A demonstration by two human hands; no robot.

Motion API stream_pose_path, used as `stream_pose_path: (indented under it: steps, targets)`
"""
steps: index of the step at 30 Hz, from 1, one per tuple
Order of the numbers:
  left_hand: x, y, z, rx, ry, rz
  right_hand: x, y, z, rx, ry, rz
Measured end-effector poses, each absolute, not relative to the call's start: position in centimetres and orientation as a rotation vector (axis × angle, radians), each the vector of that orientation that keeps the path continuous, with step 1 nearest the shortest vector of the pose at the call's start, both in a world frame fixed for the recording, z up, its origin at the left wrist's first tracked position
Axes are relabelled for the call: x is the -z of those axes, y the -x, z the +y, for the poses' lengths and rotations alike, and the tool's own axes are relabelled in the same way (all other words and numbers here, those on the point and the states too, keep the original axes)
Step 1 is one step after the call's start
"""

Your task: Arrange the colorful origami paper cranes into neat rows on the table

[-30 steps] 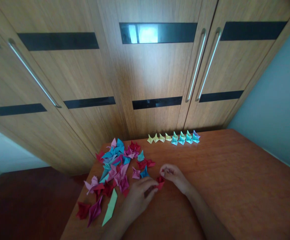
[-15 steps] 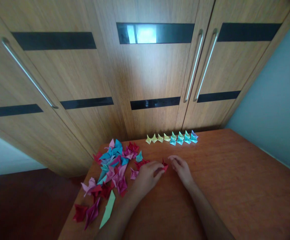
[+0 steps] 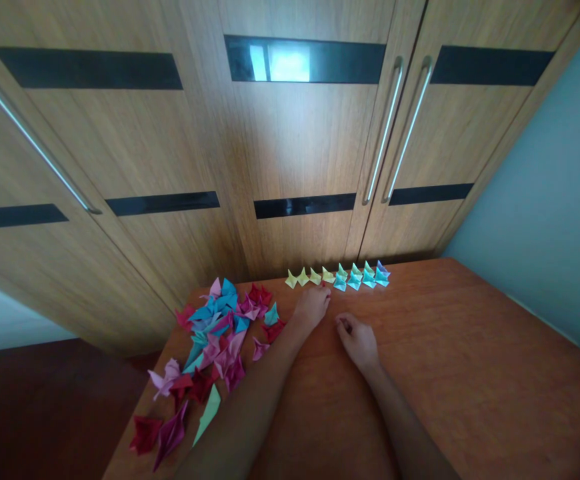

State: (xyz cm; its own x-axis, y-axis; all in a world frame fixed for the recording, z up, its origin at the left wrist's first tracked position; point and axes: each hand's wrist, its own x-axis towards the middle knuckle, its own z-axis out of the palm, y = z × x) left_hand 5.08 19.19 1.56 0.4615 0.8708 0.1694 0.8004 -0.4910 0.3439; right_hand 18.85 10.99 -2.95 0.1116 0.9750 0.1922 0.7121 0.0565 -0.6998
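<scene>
My left hand (image 3: 313, 304) reaches to the far side of the table, closed on a small red origami crane (image 3: 323, 285). Most of that crane is hidden by the fingers; only a red tip shows. Just beyond them stands a row of yellow origami cranes (image 3: 303, 277), which continues rightward into blue-green ones (image 3: 355, 277). My right hand (image 3: 359, 341) rests near the middle of the table, fingers curled together, nothing visible in them. Left of my left forearm lies a loose heap of pink, red and blue folded paper cranes (image 3: 223, 350).
The brown wooden table (image 3: 470, 373) backs onto a wood-fronted wardrobe (image 3: 290, 147) with long metal handles (image 3: 410, 130). A pale green paper piece (image 3: 207, 415) lies by my left forearm. A bluish wall (image 3: 535, 220) rises at the right.
My left hand has carried the red origami crane away from me, up to the row. My right hand has stayed nearly in place, its fingers now more curled. The view has shifted slightly.
</scene>
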Motion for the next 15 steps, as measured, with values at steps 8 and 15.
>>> stream_pose_path:
  steps: [8, 15]
  targets:
    - [-0.9, -6.1, 20.6, -0.37, -2.514, 1.51, 2.5, -18.7, 10.9, -0.455, 1.755, -1.697]
    - [-0.6, -6.5, 21.5, -0.338, -2.499, 1.557, 2.8, -18.6, 11.0, -0.44, 1.765, -1.714]
